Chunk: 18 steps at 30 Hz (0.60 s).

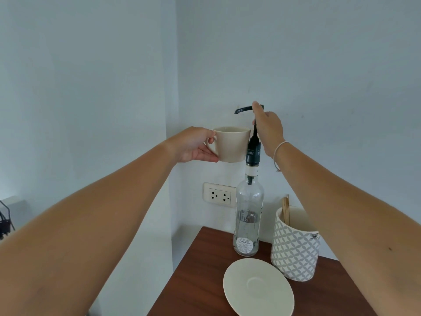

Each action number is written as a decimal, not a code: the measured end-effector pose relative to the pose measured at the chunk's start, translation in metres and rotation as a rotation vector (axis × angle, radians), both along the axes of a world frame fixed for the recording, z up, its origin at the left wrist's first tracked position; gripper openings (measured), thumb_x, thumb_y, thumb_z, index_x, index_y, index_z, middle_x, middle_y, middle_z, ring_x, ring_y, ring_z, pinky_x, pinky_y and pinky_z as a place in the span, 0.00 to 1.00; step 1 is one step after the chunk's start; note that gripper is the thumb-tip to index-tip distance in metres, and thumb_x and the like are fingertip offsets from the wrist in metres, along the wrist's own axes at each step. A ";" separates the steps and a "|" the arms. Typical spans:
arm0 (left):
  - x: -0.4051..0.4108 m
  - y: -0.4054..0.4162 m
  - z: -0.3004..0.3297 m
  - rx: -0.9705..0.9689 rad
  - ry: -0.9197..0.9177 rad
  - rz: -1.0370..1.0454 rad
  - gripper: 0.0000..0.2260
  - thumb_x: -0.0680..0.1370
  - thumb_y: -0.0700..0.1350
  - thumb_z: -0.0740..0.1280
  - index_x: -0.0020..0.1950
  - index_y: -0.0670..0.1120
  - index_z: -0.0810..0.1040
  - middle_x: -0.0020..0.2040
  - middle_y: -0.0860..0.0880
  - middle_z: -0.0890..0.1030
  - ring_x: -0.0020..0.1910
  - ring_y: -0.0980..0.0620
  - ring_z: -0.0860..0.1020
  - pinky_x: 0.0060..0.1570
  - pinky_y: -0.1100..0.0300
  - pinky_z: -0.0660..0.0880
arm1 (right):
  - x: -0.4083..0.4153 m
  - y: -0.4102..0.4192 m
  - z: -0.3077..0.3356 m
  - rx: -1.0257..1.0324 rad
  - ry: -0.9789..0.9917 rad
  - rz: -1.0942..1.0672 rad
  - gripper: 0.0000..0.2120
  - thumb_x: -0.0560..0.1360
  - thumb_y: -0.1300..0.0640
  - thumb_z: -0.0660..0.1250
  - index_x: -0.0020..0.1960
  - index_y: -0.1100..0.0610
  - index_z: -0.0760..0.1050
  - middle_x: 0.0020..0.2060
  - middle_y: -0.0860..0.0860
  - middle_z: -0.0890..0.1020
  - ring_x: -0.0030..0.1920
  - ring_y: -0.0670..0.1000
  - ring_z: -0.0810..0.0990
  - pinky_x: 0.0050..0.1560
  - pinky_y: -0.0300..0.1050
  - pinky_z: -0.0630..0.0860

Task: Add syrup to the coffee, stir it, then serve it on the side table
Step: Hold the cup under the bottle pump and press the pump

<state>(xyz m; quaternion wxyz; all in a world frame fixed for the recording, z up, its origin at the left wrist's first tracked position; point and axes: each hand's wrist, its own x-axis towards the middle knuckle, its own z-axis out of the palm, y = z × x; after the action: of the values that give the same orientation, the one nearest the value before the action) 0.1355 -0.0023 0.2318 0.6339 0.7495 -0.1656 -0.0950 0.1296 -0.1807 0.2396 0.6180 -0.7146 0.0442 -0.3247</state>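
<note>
My left hand (pixel 193 144) holds a cream coffee cup (pixel 232 144) by its handle, lifted high beside the neck of a clear glass syrup bottle (pixel 248 215). The bottle stands on the dark wooden table (pixel 200 277) and carries a black pump (pixel 245 109) whose spout reaches left over the cup's rim. My right hand (pixel 268 128) rests on top of the pump head, fingers over it. The cup's contents are hidden from this angle. A cream saucer (pixel 258 287) lies bare on the table in front of the bottle.
A white pot with a grey lattice pattern (pixel 295 245) holds wooden stir sticks (pixel 286 209) to the right of the bottle. A double wall socket (pixel 219 196) sits behind the bottle. The table stands in a corner of pale walls.
</note>
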 end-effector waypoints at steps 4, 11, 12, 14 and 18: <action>-0.010 0.000 -0.007 -0.003 0.008 -0.013 0.12 0.79 0.42 0.58 0.36 0.42 0.67 0.43 0.31 0.77 0.42 0.39 0.81 0.42 0.57 0.80 | -0.020 0.000 -0.024 -0.032 -0.130 -0.041 0.14 0.76 0.46 0.62 0.33 0.47 0.64 0.32 0.42 0.68 0.32 0.42 0.68 0.33 0.35 0.64; -0.030 0.000 -0.025 -0.019 0.042 -0.031 0.12 0.80 0.43 0.58 0.36 0.42 0.68 0.43 0.30 0.77 0.42 0.39 0.81 0.39 0.58 0.81 | -0.055 -0.005 -0.073 0.008 -0.119 0.136 0.19 0.77 0.52 0.63 0.67 0.56 0.70 0.61 0.48 0.76 0.59 0.44 0.75 0.63 0.41 0.70; -0.033 0.000 -0.028 -0.023 0.048 -0.034 0.12 0.80 0.43 0.58 0.36 0.42 0.68 0.43 0.30 0.77 0.42 0.39 0.81 0.39 0.58 0.81 | -0.058 -0.005 -0.079 0.025 -0.105 0.183 0.18 0.77 0.53 0.64 0.66 0.55 0.70 0.59 0.47 0.77 0.57 0.42 0.76 0.62 0.40 0.71; -0.039 -0.001 -0.035 -0.029 0.060 -0.041 0.12 0.80 0.42 0.58 0.36 0.42 0.68 0.43 0.30 0.77 0.42 0.39 0.81 0.39 0.58 0.81 | -0.064 -0.005 -0.091 0.021 -0.060 0.249 0.19 0.77 0.53 0.64 0.66 0.56 0.70 0.60 0.50 0.78 0.59 0.46 0.77 0.65 0.45 0.72; -0.051 -0.005 -0.052 -0.014 0.091 -0.063 0.13 0.80 0.43 0.58 0.37 0.42 0.68 0.44 0.29 0.77 0.42 0.39 0.81 0.40 0.58 0.81 | -0.074 -0.005 -0.113 -0.026 -0.030 0.311 0.17 0.75 0.52 0.66 0.63 0.52 0.74 0.59 0.53 0.80 0.62 0.53 0.77 0.66 0.55 0.72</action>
<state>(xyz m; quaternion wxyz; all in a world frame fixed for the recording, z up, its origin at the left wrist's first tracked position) 0.0846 -0.0073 0.1794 0.6426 0.7345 -0.1605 -0.1478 0.0553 -0.1858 0.1266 0.6520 -0.7158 -0.0804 -0.2365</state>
